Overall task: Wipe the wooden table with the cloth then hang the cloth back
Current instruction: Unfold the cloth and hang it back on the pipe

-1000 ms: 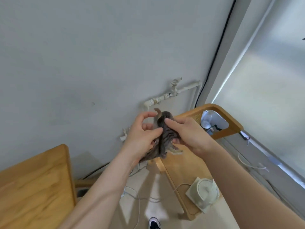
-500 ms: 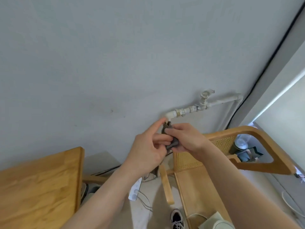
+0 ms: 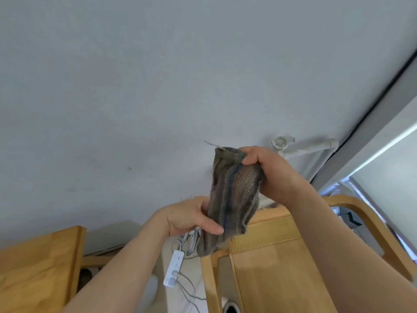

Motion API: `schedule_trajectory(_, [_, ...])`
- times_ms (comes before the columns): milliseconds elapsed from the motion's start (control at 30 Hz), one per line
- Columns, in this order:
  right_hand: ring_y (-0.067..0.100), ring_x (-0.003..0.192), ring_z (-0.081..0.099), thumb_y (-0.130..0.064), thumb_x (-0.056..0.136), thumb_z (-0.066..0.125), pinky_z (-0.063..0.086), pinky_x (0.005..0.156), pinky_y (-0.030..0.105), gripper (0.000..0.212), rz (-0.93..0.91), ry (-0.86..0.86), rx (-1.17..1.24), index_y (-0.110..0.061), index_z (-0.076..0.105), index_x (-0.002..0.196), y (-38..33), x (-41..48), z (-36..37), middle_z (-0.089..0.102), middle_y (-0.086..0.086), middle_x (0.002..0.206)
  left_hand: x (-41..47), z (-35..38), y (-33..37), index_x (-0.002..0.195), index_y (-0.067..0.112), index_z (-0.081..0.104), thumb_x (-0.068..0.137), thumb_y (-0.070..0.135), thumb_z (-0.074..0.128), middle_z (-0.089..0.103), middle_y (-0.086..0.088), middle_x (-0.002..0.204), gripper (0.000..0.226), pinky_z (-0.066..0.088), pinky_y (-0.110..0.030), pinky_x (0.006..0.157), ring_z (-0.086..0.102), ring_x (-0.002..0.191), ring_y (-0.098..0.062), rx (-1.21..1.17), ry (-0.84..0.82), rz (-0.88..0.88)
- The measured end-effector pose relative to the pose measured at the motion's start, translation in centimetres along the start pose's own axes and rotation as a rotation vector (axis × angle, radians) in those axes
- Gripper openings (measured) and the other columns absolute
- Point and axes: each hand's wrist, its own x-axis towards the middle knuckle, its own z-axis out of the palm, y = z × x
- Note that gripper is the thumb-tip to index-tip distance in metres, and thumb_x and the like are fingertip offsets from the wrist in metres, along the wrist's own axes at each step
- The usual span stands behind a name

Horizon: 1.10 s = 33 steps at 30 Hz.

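Note:
A grey-brown striped cloth hangs bunched lengthwise in front of the grey wall, held at both ends. My right hand grips its upper end, just left of a white wall pipe with a valve. My left hand pinches its lower part from the left. The cloth's bottom edge dangles over the chair's corner. A corner of the wooden table shows at the lower left, away from both hands.
A wooden chair with a cane back and curved armrest stands below my right arm. A white power strip with cables lies on the floor between table and chair. A black cable runs up the wall by the window frame.
The cloth was bunched small between both hands against the pipe end; now it is stretched out long, my right hand higher and my left hand lower. The view has moved closer.

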Motion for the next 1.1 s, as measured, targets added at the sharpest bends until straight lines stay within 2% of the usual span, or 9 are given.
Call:
schedule_trajectory(67, [0.031, 0.086, 0.054, -0.022, 0.062, 0.052, 0.046, 0.074, 0.040, 0.047, 0.044, 0.147, 0.195, -0.001, 0.059, 0.103, 0.9, 1.3, -2.2, 0.056, 0.019, 0.096, 0.8, -1.0, -1.3, 0.115, 0.005, 0.061, 0.070, 0.003, 0.075, 0.068, -0.012, 0.114, 0.047, 0.050, -0.038, 0.092, 0.063, 0.108, -0.028, -0.048, -0.024, -0.071])
schedule_trajectory(167, [0.030, 0.085, 0.056, -0.026, 0.062, 0.054, 0.047, 0.072, 0.039, 0.044, 0.099, 0.377, 0.319, -0.012, 0.054, 0.104, 2.7, 3.1, -5.1, 0.056, 0.016, 0.095, 2.3, -2.6, -3.6, 0.118, 0.002, 0.060, 0.057, 0.019, 0.088, 0.068, -0.015, 0.114, 0.069, 0.051, -0.040, 0.094, 0.064, 0.108, -0.030, -0.128, 0.127, -0.133])
schedule_trajectory(334, [0.022, 0.063, 0.056, -0.017, 0.088, 0.052, 0.043, 0.061, 0.035, 0.010, 0.138, 0.712, 0.296, -0.013, 0.051, 0.079, 6.0, 5.9, -7.8, 0.055, 0.004, 0.066, 5.3, -4.6, -4.9, 0.117, -0.004, 0.059, 0.075, 0.006, 0.073, 0.069, -0.025, 0.106, 0.045, 0.059, -0.037, 0.076, 0.071, 0.083, -0.029, -0.592, 0.499, -0.069])
schedule_trajectory(400, [0.021, 0.063, 0.054, -0.017, 0.089, 0.052, 0.042, 0.060, 0.036, 0.010, 0.148, 0.778, 0.267, -0.014, 0.051, 0.079, 7.1, 7.2, -8.8, 0.053, 0.003, 0.066, 7.2, -5.2, -5.1, 0.114, 0.000, 0.062, 0.080, 0.007, 0.070, 0.072, -0.020, 0.097, 0.036, 0.060, -0.040, 0.071, 0.071, 0.076, -0.028, -0.684, 0.677, -0.061])
schedule_trajectory(501, [0.020, 0.063, 0.053, -0.020, 0.091, 0.050, 0.040, 0.054, 0.034, 0.011, 0.177, 0.803, 0.210, -0.013, 0.052, 0.082, 8.5, 9.6, -10.2, 0.052, 0.004, 0.069, 10.3, -6.1, -4.8, 0.110, 0.008, 0.064, 0.088, 0.009, 0.066, 0.073, -0.014, 0.099, 0.023, 0.059, -0.042, 0.067, 0.071, 0.085, -0.027, -0.822, 0.803, -0.013])
schedule_trajectory(634, [0.019, 0.067, 0.052, -0.019, 0.091, 0.050, 0.041, 0.055, 0.031, 0.012, 0.136, 0.845, 0.166, -0.015, 0.052, 0.081, 9.3, 12.9, -12.3, 0.051, 0.006, 0.075, 14.1, -7.9, -4.0, 0.120, 0.021, 0.058, 0.088, 0.006, 0.065, 0.069, -0.012, 0.108, 0.036, 0.057, -0.041, 0.066, 0.069, 0.092, -0.027, -0.926, 0.859, 0.088])
schedule_trajectory(767, [0.022, 0.071, 0.044, -0.019, 0.084, 0.050, 0.037, 0.066, 0.038, 0.010, 0.091, 0.863, 0.088, -0.018, 0.047, 0.075, 11.1, 15.7, -14.5, 0.044, 0.008, 0.078, 17.2, -8.7, -5.5, 0.122, 0.037, 0.048, 0.087, -0.005, 0.059, 0.067, -0.011, 0.108, 0.055, 0.052, -0.049, 0.089, 0.066, 0.099, -0.027, -0.862, 0.910, 0.165])
schedule_trajectory(901, [0.018, 0.063, 0.037, -0.010, 0.085, 0.054, 0.032, 0.059, 0.036, 0.009, 0.131, 0.905, -0.136, -0.014, 0.051, 0.078, 14.4, 16.5, -15.4, 0.041, 0.006, 0.070, 19.3, -7.7, -8.6, 0.099, 0.026, 0.057, 0.088, -0.007, 0.053, 0.060, -0.015, 0.108, 0.034, 0.053, -0.031, 0.071, 0.061, 0.093, -0.024, -0.602, 1.039, 0.006])
schedule_trajectory(1101, [0.022, 0.082, 0.061, -0.010, 0.088, 0.058, 0.055, 0.085, 0.047, 0.032, 0.158, 1.035, -0.190, -0.014, 0.060, 0.120, 15.8, 16.6, -16.9, 0.066, 0.007, 0.102, 20.1, -8.3, -9.7, 0.098, 0.032, 0.069, 0.089, -0.007, 0.050, 0.065, -0.005, 0.109, 0.043, 0.055, -0.032, 0.079, 0.064, 0.094, -0.021, -0.412, 1.043, -0.014])
